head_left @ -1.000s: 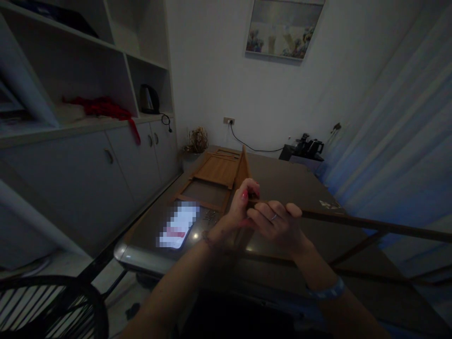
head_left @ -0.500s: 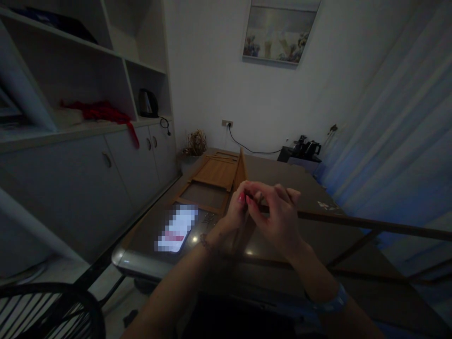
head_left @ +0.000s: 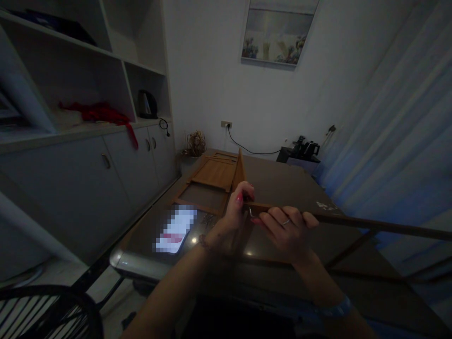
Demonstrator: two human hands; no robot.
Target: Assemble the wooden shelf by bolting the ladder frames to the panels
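Observation:
My left hand (head_left: 239, 203) is closed around the corner where an upright wooden panel (head_left: 240, 168) meets a long wooden rail (head_left: 332, 219). My right hand (head_left: 288, 230) is closed just below the rail, its fingers curled against the wood. A small bent metal hex key (head_left: 251, 213) shows between the hands at the joint, its lower end at the right fingertips. Whatever its upper end sits in is too small to make out. Several small metal screws (head_left: 208, 219) lie on the table beside my left wrist.
Flat wooden frame pieces (head_left: 213, 172) lie on the brown table (head_left: 268, 172), left of the upright panel. A lit phone (head_left: 176, 229) rests near the table's front left edge. A black chair (head_left: 49, 310) stands at lower left. White cabinets (head_left: 123, 155) line the left wall.
My right hand has moved down and right from close beside my left fingers to below the rail. The hex key has come into sight. My left hand stays at the joint.

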